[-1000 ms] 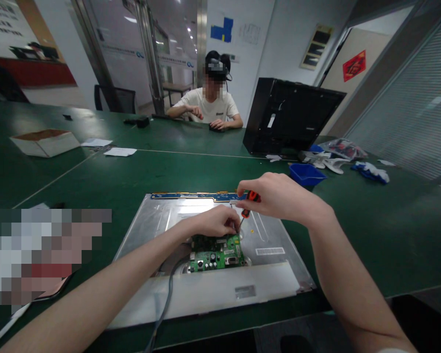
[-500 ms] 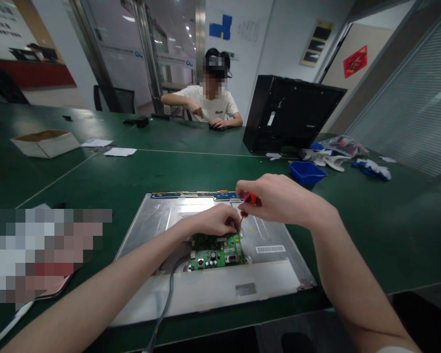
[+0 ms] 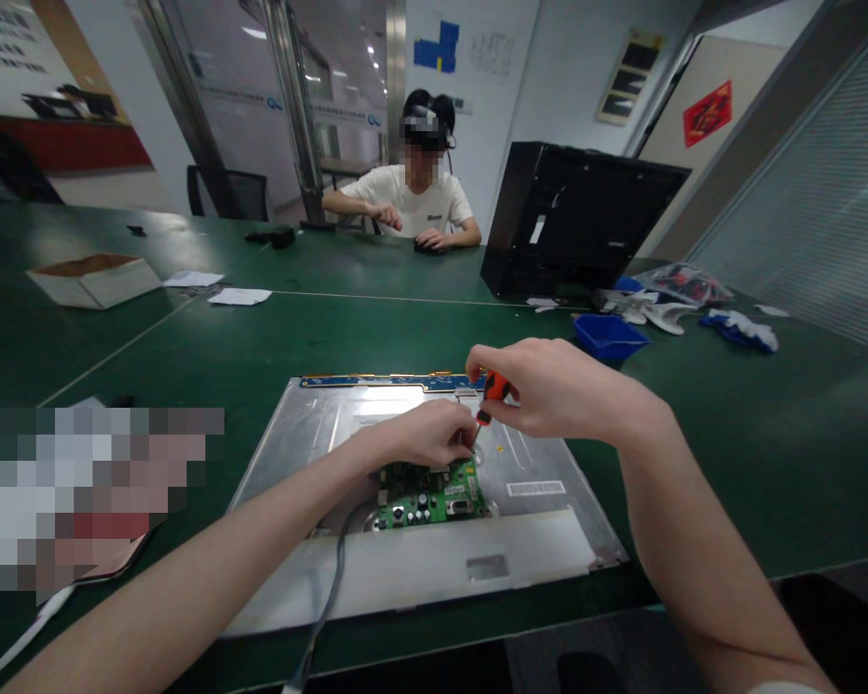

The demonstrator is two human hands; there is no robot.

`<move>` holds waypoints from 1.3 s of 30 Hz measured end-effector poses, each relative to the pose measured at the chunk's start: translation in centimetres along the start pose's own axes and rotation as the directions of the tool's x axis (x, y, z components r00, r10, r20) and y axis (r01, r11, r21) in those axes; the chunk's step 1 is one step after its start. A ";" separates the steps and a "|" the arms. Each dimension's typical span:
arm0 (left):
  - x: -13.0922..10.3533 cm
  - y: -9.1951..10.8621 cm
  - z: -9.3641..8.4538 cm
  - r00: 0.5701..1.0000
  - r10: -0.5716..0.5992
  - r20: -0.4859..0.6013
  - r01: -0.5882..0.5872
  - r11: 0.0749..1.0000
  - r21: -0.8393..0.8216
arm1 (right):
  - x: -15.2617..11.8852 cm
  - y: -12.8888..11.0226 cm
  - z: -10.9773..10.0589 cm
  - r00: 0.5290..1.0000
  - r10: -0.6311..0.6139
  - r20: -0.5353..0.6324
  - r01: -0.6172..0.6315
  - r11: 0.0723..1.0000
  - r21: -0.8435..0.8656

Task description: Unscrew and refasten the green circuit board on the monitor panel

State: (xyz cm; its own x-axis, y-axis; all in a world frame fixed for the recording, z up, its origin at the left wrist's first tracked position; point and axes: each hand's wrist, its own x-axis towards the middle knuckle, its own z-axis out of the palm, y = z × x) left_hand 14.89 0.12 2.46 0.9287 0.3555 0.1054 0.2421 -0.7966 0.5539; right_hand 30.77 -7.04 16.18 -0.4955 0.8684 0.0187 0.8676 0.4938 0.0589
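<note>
My right hand (image 3: 531,386) is closed round the handle of a red and black screwdriver (image 3: 493,387). The shaft slants down to the upper right corner of a green circuit board (image 3: 434,508). At that corner my left hand (image 3: 438,433) has its fingers pinched together beside the screwdriver's tip; whatever they hold, if anything, is hidden. The board lies on the metal back of a flat display panel (image 3: 550,549). Along the panel's far edge runs a narrow blue circuit strip (image 3: 362,383). A grey cable (image 3: 339,569) leads from the board's left side toward me.
Across the green table (image 3: 376,333) a person (image 3: 423,198) sits with both hands at a small black object. A black monitor housing (image 3: 585,222) stands at the back right, near a blue tray (image 3: 609,335) and gloves (image 3: 739,330). An open box (image 3: 94,284) is at the left.
The screwdriver's handle has turned a little in my right hand, its tip staying by the board's corner. My left hand keeps its place. The whole view has shifted slightly.
</note>
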 end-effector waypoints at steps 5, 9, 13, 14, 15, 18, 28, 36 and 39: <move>-0.1 0.1 0.1 1.000 0.017 0.010 -0.018 0.994 0.106 | 0.1 -0.1 0.2 0.999 0.044 -0.017 -0.045 0.997 -0.056; 0.0 0.3 -0.1 0.999 0.010 0.043 -0.014 0.997 0.081 | 0.3 -0.1 0.2 0.999 0.033 -0.006 -0.033 0.998 -0.052; 0.0 0.2 -0.1 0.999 0.031 0.041 -0.034 0.996 0.078 | 0.1 -0.2 0.0 1.000 -0.024 0.008 0.024 1.000 0.006; 0.0 0.2 -0.1 0.999 0.034 0.038 -0.037 0.996 0.087 | 0.1 -0.2 0.0 1.000 -0.025 0.009 0.025 1.000 0.001; 0.0 0.2 -0.1 0.999 0.032 0.036 -0.036 0.994 0.098 | 0.0 -0.2 0.0 1.000 -0.019 0.008 0.019 1.000 -0.014; 0.0 0.2 0.0 0.999 0.014 0.042 -0.020 0.991 0.130 | 0.1 -0.2 0.1 1.000 0.013 -0.010 -0.014 0.997 -0.081; -0.1 1.1 -0.5 0.997 -0.027 0.072 0.014 0.984 0.177 | 0.1 0.3 0.2 0.999 -0.014 -0.030 0.012 0.998 -0.069; -0.2 0.9 -0.3 0.998 -0.015 0.059 0.003 0.979 0.206 | -0.1 -0.2 0.1 0.999 0.007 -0.046 -0.012 0.994 -0.110; -0.3 1.1 -0.4 0.998 -0.026 0.058 0.012 0.973 0.229 | 0.1 -0.4 0.3 0.998 0.017 -0.056 -0.024 0.991 -0.134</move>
State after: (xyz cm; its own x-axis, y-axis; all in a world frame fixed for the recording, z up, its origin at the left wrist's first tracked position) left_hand 14.79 -0.71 3.34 0.9369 0.3468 0.0432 0.3107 -0.8831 0.3516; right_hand 30.45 -7.16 15.90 -0.4822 0.8728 0.0757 0.8660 0.4618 0.1917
